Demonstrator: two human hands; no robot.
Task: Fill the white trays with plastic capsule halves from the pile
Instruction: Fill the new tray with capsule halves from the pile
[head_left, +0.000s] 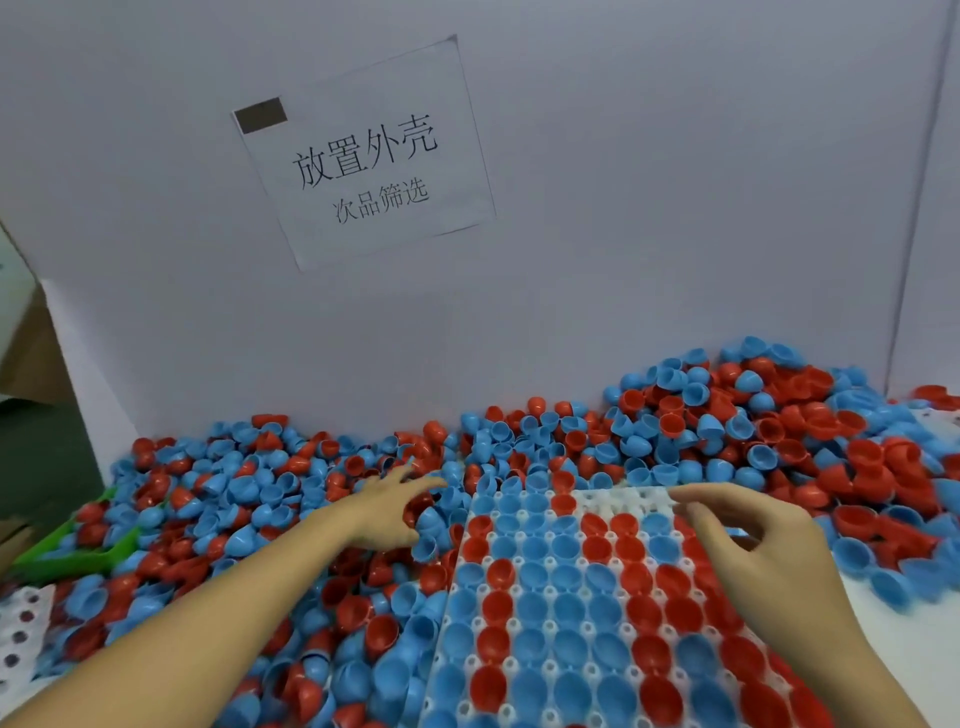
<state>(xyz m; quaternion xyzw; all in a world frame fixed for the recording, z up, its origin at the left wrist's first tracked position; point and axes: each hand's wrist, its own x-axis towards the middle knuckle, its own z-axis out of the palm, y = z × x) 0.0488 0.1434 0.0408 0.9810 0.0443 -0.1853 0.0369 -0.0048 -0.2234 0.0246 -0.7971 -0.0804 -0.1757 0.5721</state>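
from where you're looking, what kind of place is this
Probably a factory sorting or packing station: a big pile of red and blue capsule halves lies against a white partition with a printed Chinese work sign, beside a nearly filled white tray.

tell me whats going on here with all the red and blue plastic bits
A person is filling a white tray with red and blue capsule halves from the pile around it. The left hand reaches into the pile beside the tray; the right hand hovers over the tray's far right part. Most pockets are filled; a few at the far edge are empty.
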